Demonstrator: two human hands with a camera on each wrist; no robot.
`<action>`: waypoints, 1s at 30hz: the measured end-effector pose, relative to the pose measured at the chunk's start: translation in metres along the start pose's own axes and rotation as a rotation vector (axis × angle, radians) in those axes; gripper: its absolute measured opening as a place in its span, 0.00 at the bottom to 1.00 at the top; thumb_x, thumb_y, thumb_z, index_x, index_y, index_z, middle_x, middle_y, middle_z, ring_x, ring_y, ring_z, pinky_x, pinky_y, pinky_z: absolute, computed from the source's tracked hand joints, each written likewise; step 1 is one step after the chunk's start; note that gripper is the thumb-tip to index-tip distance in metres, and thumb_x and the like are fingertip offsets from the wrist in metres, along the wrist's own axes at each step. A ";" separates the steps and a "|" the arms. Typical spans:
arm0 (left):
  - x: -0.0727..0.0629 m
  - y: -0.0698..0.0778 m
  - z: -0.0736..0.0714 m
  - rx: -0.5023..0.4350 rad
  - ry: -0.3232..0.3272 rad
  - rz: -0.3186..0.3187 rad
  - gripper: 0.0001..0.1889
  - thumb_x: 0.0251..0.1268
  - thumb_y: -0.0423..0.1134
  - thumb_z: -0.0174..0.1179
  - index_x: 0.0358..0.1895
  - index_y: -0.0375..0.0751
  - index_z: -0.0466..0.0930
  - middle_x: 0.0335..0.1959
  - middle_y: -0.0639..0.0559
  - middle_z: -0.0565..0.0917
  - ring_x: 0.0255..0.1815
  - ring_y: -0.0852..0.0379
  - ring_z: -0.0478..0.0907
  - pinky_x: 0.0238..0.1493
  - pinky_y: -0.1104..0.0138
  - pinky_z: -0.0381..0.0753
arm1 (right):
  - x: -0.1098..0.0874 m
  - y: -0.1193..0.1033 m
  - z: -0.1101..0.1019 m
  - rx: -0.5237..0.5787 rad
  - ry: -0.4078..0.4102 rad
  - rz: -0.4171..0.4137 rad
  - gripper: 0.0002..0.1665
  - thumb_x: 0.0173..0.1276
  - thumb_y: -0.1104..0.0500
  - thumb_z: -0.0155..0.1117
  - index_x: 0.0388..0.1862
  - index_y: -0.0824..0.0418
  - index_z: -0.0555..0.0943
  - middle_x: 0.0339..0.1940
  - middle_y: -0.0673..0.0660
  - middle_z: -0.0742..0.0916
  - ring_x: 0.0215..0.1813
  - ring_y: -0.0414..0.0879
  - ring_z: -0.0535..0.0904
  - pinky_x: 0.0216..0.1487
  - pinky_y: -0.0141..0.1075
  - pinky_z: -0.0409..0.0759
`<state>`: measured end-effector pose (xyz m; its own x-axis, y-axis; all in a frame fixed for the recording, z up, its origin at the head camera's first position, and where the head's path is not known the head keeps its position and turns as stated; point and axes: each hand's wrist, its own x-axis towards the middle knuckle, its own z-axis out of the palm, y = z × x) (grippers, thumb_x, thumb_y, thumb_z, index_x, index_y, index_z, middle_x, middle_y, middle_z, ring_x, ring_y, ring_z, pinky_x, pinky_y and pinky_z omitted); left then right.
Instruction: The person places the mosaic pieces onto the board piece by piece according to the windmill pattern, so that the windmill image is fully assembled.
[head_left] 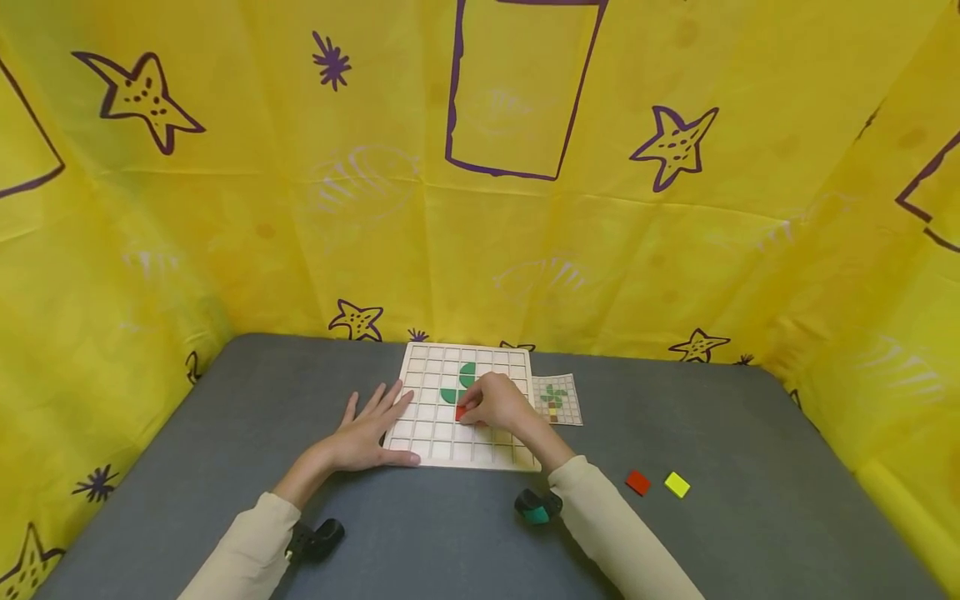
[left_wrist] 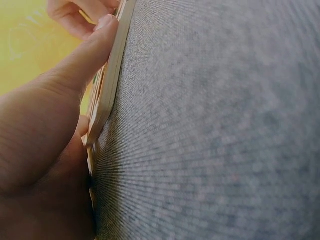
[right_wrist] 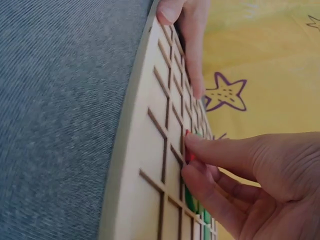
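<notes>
A white wooden grid board (head_left: 425,450) lies on the table. My right hand (head_left: 495,402) pinches a small red square tile (head_left: 460,412) between thumb and fingers, at a cell near the board's middle. In the right wrist view, the red tile (right_wrist: 189,156) shows at the fingertips, low against the grid. Several green rounded pieces (head_left: 468,374) sit in cells just above it, some partly hidden by the hand. On the board's left side, my left hand (head_left: 367,437) rests with fingers spread, its thumb (left_wrist: 92,55) lying along the front edge.
A small pattern card (head_left: 572,407) printed with a coloured grid lies against the board's right side. Nearer to me on the right are another red tile (head_left: 637,482) and a yellow tile (head_left: 677,484) on the grey table (head_left: 750,533). A yellow patterned curtain (head_left: 375,233) encloses the table.
</notes>
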<state>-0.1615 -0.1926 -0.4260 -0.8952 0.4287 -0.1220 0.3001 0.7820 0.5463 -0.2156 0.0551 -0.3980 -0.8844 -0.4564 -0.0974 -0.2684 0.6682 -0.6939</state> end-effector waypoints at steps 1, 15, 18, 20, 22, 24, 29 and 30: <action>0.000 0.000 0.001 -0.001 -0.001 -0.001 0.55 0.57 0.63 0.66 0.78 0.37 0.47 0.80 0.37 0.40 0.78 0.33 0.32 0.67 0.35 0.22 | -0.001 0.000 0.000 -0.008 0.000 -0.005 0.08 0.56 0.65 0.76 0.36 0.63 0.89 0.23 0.49 0.84 0.23 0.43 0.80 0.25 0.31 0.77; 0.000 -0.002 0.002 0.013 0.028 0.017 0.56 0.55 0.63 0.66 0.78 0.36 0.48 0.80 0.36 0.41 0.78 0.32 0.34 0.67 0.35 0.23 | -0.034 0.024 -0.035 -0.120 0.097 -0.066 0.08 0.61 0.66 0.71 0.39 0.64 0.89 0.29 0.50 0.87 0.28 0.39 0.77 0.28 0.31 0.75; -0.001 -0.002 0.001 0.012 0.028 0.022 0.56 0.55 0.63 0.66 0.78 0.36 0.48 0.79 0.36 0.41 0.78 0.32 0.34 0.67 0.35 0.23 | -0.042 0.033 -0.046 -0.144 0.115 -0.068 0.08 0.60 0.66 0.71 0.39 0.64 0.89 0.30 0.50 0.87 0.29 0.40 0.77 0.30 0.31 0.76; -0.001 -0.002 0.000 0.010 0.022 0.023 0.56 0.56 0.64 0.66 0.78 0.36 0.48 0.79 0.36 0.41 0.78 0.32 0.33 0.67 0.35 0.23 | -0.047 0.040 -0.053 -0.153 0.125 -0.076 0.08 0.60 0.66 0.71 0.39 0.64 0.88 0.30 0.51 0.87 0.30 0.40 0.78 0.32 0.32 0.77; -0.001 -0.002 0.000 0.008 0.016 0.023 0.56 0.56 0.64 0.66 0.78 0.36 0.47 0.79 0.36 0.40 0.78 0.32 0.33 0.67 0.35 0.22 | -0.052 0.047 -0.059 -0.158 0.132 -0.076 0.09 0.60 0.66 0.72 0.40 0.65 0.88 0.31 0.51 0.88 0.31 0.40 0.79 0.33 0.33 0.78; 0.000 -0.002 0.000 0.005 0.014 0.020 0.56 0.56 0.63 0.66 0.78 0.36 0.47 0.79 0.35 0.40 0.78 0.32 0.33 0.67 0.35 0.22 | -0.058 0.054 -0.066 -0.165 0.134 -0.078 0.09 0.59 0.65 0.73 0.39 0.65 0.88 0.32 0.52 0.88 0.32 0.41 0.80 0.33 0.34 0.78; -0.001 -0.001 -0.001 0.005 0.013 0.021 0.55 0.56 0.63 0.66 0.78 0.35 0.48 0.79 0.35 0.40 0.78 0.31 0.33 0.67 0.35 0.22 | -0.073 0.068 -0.080 -0.227 0.149 -0.035 0.11 0.59 0.62 0.73 0.40 0.64 0.88 0.30 0.51 0.87 0.32 0.43 0.81 0.33 0.36 0.78; -0.001 -0.001 -0.001 0.007 0.012 0.023 0.55 0.56 0.63 0.66 0.78 0.35 0.48 0.79 0.35 0.40 0.78 0.31 0.33 0.67 0.35 0.22 | -0.077 0.071 -0.082 -0.238 0.155 -0.017 0.11 0.59 0.62 0.73 0.41 0.64 0.88 0.30 0.51 0.87 0.32 0.44 0.81 0.34 0.37 0.79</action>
<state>-0.1612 -0.1941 -0.4258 -0.8919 0.4412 -0.0992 0.3230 0.7750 0.5432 -0.1981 0.1858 -0.3813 -0.9218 -0.3860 0.0357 -0.3498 0.7885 -0.5058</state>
